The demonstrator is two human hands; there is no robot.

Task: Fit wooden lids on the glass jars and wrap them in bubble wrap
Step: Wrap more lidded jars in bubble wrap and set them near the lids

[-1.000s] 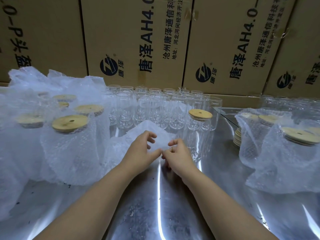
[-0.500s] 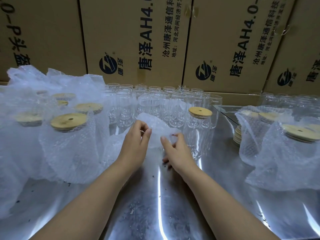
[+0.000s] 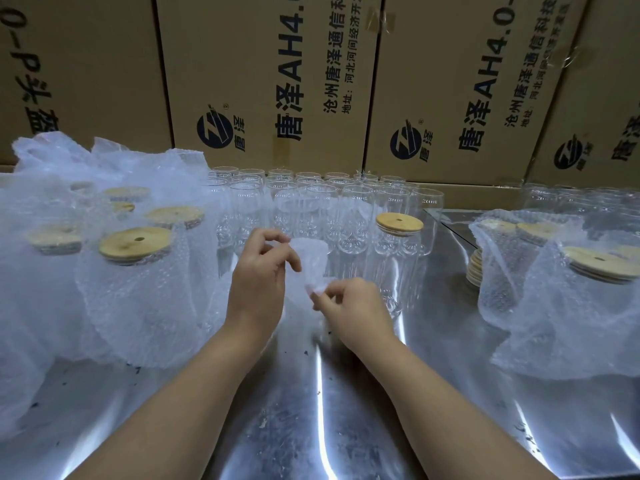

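A shiny metal desk fills the foreground, flecked with small dark specks. Behind its far edge stands a wall of brown cardboard boxes, printed with dark logos and Chinese lettering.

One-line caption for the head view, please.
Left hand and right hand pinch a bubble wrap sheet over the steel table, beside a lidded glass jar, rows of open jars behind.
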